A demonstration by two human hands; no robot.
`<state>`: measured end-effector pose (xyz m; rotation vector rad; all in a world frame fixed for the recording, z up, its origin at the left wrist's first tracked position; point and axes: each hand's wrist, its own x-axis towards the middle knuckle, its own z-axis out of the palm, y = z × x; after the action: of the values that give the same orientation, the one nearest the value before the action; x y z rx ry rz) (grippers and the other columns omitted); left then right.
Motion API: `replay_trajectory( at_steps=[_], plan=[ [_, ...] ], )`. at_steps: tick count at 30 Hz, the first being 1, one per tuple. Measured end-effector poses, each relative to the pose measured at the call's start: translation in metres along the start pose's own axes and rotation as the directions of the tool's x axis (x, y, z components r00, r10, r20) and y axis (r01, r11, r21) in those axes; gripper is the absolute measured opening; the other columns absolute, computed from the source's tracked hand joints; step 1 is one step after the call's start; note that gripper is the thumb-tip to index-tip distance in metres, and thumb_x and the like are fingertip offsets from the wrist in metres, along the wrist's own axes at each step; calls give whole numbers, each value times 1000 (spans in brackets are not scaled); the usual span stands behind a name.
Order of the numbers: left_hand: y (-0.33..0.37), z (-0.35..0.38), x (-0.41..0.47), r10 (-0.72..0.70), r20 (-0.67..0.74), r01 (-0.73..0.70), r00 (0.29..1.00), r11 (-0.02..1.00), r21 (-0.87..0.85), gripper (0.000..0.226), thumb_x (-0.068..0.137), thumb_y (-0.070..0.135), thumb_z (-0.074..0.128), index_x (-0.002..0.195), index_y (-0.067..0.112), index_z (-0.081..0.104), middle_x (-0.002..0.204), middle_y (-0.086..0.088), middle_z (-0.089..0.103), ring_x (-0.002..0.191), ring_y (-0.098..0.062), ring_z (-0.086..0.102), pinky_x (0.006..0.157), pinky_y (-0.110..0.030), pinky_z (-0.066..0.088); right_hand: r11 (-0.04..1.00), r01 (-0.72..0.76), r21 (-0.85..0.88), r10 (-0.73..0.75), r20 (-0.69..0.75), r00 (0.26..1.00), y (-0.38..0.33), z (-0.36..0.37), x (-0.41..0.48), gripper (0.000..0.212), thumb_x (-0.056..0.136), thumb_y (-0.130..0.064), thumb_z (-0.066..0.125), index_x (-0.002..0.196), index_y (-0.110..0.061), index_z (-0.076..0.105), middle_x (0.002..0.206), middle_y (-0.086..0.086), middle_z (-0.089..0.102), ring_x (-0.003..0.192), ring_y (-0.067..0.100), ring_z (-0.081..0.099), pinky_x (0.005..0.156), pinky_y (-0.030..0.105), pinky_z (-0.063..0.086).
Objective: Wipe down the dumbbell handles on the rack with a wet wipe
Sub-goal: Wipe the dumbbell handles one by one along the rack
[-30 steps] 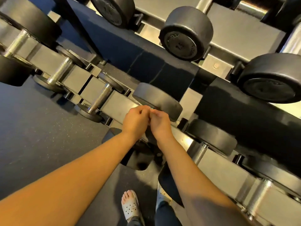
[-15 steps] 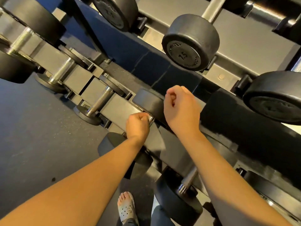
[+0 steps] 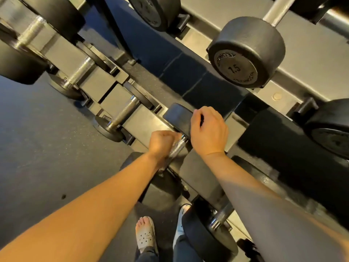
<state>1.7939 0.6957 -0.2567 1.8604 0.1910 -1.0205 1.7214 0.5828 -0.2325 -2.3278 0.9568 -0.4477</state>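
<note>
Dumbbell handle (image 3: 176,148) clamped by curled fingers of left hand (image 3: 162,142); right hand (image 3: 208,129), moved off it, now hooks fingers over far head (image 3: 178,118), presumably steadying the wiping.

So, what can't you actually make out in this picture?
- Wet wipe: none shows in the head view; the left hand, a closed fist on the knurled handle, would hide it.
- Right hand: its fingertips curl out of sight over the dumbbell head.
- Top-left dumbbells: motion-blurred.
- Right-edge dumbbell: cut off by the frame, marking unreadable.
</note>
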Motion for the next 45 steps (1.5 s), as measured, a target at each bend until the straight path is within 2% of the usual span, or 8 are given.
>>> replay_trajectory(
  at_steps=[3,6,11,21,28,34,39,45],
  plan=[
    [-17,-1,-14,465,-31,-419,885,823,384,15,93,12,68,78,10,72,78,-7,69,73,-12,63,63,-28,51,999,-21,-24,21,2,1000,-1,-2,1,37,101,-44,30,84,-24,56,78,-7,53,74,10,54,63,37,52],
    [-21,8,-17,584,60,-536,810,694,482,20,90,12,70,73,21,63,80,4,63,77,-10,58,73,-28,49,999,-28,-43,29,13,999,-2,0,1,40,100,-45,28,86,-22,57,80,-6,55,75,12,55,64,39,52],
    [-13,16,-6,327,-47,-299,944,907,297,40,84,13,81,75,30,46,75,11,51,66,-6,48,59,-19,36,999,-22,-47,22,6,1000,0,2,2,38,101,-42,30,85,-22,57,80,-7,54,75,12,54,64,38,51],
    [-11,-6,9,34,225,-46,974,998,47,19,100,23,62,92,16,78,86,-1,77,77,-11,71,72,-22,54,1000,12,-23,-12,-11,1000,5,4,1,41,101,-42,29,86,-20,59,79,-4,55,73,14,53,59,36,48],
    [3,7,46,-313,446,279,838,950,142,36,105,13,40,84,2,67,69,-11,69,55,-17,62,54,-30,52,1000,28,-4,-28,-10,1000,5,5,1,38,102,-40,29,83,-21,56,75,-5,52,70,14,51,58,38,47],
    [-5,14,6,16,99,-25,995,996,89,30,104,13,50,87,1,72,79,-14,71,72,-21,71,72,-34,60,999,28,15,-28,-3,1000,1,1,0,38,100,-41,28,84,-20,56,75,-3,51,71,13,51,58,31,44],
    [-27,14,-40,519,24,-446,854,708,548,21,103,19,56,116,18,73,105,1,75,95,-13,69,89,-24,47,1000,19,4,-19,-7,1000,-1,1,-1,38,101,-40,29,86,-20,57,75,-2,53,70,14,52,56,30,44],
    [-3,25,14,10,50,-17,999,992,128,27,103,13,46,87,8,67,82,-11,67,74,-26,64,66,-38,51,999,29,-40,-31,-50,998,0,3,-2,35,102,-34,32,85,-18,58,75,-2,53,70,13,51,58,27,43]
  ],
)
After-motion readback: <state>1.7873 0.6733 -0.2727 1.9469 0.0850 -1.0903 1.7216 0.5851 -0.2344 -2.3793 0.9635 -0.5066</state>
